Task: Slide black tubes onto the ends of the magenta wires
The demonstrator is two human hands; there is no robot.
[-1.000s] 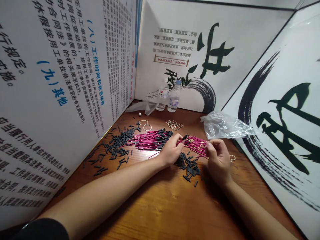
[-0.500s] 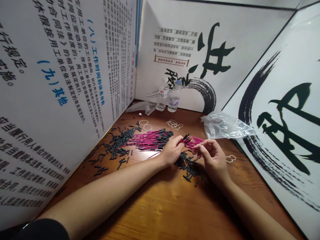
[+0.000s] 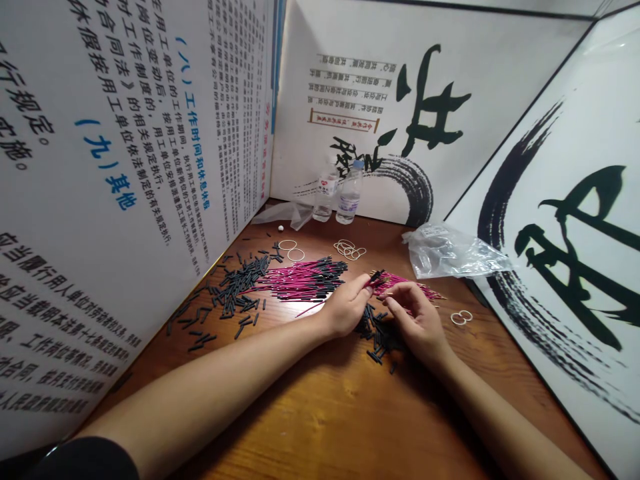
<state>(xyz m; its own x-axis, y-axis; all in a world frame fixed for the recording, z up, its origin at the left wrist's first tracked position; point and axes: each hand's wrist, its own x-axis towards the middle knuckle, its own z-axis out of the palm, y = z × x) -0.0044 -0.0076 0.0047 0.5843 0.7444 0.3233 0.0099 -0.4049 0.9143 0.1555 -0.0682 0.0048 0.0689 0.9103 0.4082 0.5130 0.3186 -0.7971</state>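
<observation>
My left hand (image 3: 347,307) is closed around a few thin red wires with black sleeves (image 3: 377,279), whose tips stick out past the thumb. Just to its right, my right hand (image 3: 419,320) has thumb and index finger pinched close to those tips. Whatever sits in that pinch is too small to make out. Behind the right hand lie red wires with bare, gold-coloured ends (image 3: 423,288). A bundle of red wires with black-sleeved ends (image 3: 300,280) rests left of my left hand. Between and below the hands is a small heap of short black tubes (image 3: 379,343).
A larger heap of black tubes (image 3: 237,287) spreads over the left of the wooden table (image 3: 310,413). Rubber bands (image 3: 350,250) lie at the back, near two water bottles (image 3: 349,197). A clear plastic bag (image 3: 440,253) lies at back right. Printed panels (image 3: 360,87) enclose the table.
My right hand has moved left, closer to my left hand, and its fingers have drawn together. More of the wires behind it now show. My left hand has barely moved.
</observation>
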